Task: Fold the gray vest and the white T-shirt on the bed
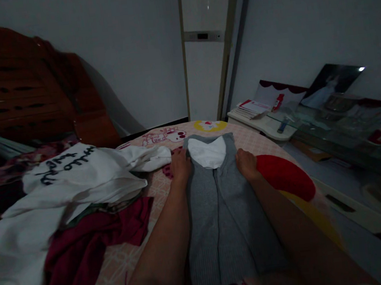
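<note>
The left hand (180, 165) and right hand (246, 164) are gripping opposite edges of the grey cardigan (202, 209) near its shoulders, apparently keeping it flat and straight on the patterned cloth (255, 142).

carved wooden furniture (30, 77), left | tall white unit (205, 75), wall corner | papers (253, 108), red tube (277, 102), glossy picture (335, 81), glass shelf (332, 132), right
</note>
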Demonstrator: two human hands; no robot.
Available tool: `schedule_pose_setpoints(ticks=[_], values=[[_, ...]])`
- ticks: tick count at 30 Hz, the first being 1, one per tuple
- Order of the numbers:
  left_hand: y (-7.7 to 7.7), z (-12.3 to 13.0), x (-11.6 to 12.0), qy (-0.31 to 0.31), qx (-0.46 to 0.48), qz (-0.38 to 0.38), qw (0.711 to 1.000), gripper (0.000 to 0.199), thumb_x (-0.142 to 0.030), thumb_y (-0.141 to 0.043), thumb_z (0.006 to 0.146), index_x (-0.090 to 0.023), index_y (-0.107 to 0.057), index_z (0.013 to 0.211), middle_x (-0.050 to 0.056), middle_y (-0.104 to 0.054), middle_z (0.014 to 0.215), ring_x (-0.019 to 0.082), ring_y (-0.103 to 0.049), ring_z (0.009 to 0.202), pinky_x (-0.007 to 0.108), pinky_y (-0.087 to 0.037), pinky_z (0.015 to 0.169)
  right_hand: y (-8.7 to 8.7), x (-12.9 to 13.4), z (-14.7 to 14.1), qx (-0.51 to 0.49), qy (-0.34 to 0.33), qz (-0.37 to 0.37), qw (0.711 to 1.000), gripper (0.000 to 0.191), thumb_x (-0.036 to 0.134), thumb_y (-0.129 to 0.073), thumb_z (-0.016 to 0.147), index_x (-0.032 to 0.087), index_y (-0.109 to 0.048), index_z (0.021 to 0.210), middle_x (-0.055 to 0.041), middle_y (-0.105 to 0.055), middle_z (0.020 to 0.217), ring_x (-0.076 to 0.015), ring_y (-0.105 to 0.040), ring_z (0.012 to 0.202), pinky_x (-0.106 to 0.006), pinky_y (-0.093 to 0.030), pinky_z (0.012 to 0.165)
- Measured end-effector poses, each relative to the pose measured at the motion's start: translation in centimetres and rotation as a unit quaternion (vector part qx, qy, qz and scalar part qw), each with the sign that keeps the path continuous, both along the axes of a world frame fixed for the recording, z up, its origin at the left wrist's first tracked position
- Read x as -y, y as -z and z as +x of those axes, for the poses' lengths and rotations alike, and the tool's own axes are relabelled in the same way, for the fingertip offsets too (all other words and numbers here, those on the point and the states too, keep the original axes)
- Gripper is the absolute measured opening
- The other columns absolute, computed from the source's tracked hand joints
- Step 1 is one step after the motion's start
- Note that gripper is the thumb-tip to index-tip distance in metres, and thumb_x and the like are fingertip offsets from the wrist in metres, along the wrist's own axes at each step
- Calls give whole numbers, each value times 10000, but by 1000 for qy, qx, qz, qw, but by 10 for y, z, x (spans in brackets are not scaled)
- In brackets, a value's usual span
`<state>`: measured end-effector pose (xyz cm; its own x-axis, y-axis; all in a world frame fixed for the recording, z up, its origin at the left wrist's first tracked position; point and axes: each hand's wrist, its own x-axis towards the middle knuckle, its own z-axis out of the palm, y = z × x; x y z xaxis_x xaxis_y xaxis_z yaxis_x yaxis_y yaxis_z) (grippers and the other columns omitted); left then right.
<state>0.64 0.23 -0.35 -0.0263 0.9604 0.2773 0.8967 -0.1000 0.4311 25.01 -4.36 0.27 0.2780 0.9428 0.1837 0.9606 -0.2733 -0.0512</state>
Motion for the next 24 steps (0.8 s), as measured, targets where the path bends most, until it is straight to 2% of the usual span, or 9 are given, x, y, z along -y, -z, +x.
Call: schedule_pose_setpoints(ticks=[4, 8, 12, 15, 20, 24], values=[[11, -1, -7, 49, -54, -4, 997, 411, -177, -445, 915, -178, -593, 1299, 140, -527, 1390, 274, -483, 1287, 393, -389, 1066, 1, -2, 2, 3, 10, 1, 1000, 302, 258, -347, 1003, 119, -594, 1106, -180, -692, 1061, -252, -666, 987, -314, -459, 796], [20, -2, -12, 47, -73, -5, 996, 423, -213, -368, 953, -221, -580, 1319, 148, -530, 1370, 293, -482, 1281, 443, -419, 1030, 0, -4, 5, -3, 24, -29, 999, 336, 248, -309, 1007, 130, -597, 1134, -178, -694, 1072, -246, -666, 1006, -314, -461, 813], [15, -5, -13, 66, -76, -18, 995, 442, -199, -365, 951, -205, -537, 1358, 147, -538, 1348, 263, -512, 1249, 398, -427, 1026, -4, 4, 11, -29, -16, -39, 999, 324, 281, -355, 1000, 175, -580, 1208, -134, -692, 1136, -228, -649, 1061, -294, -455, 847], [6, -13, -7, 104, -68, -38, 992, 473, -219, -412, 943, -136, -473, 1405, 176, -476, 1420, 254, -472, 1305, 361, -382, 1072, -7, 22, 17, -54, -57, -25, 997, 341, 278, -410, 982, 174, -565, 1267, -121, -674, 1195, -212, -629, 1104, -277, -441, 898], [-4, -24, 29, 154, -63, -64, 984, 551, -341, -428, 965, -121, -374, 1468, 206, -339, 1526, 265, -357, 1406, 388, -312, 1123, -8, 63, 11, -84, -119, -5, 989, 418, 294, -400, 989, 136, -519, 1357, -134, -630, 1276, -198, -577, 1183, -277, -409, 989], [0, -23, 73, 190, -104, -65, 974, 573, -435, -425, 964, -223, -351, 1491, 181, -279, 1566, 312, -295, 1435, 533, -252, 1131, 3, 98, -8, -57, -161, -26, 985, 501, 417, -409, 983, 207, -451, 1437, -135, -387, 1530, -266, -399, 1372, -404, -338, 1093]])
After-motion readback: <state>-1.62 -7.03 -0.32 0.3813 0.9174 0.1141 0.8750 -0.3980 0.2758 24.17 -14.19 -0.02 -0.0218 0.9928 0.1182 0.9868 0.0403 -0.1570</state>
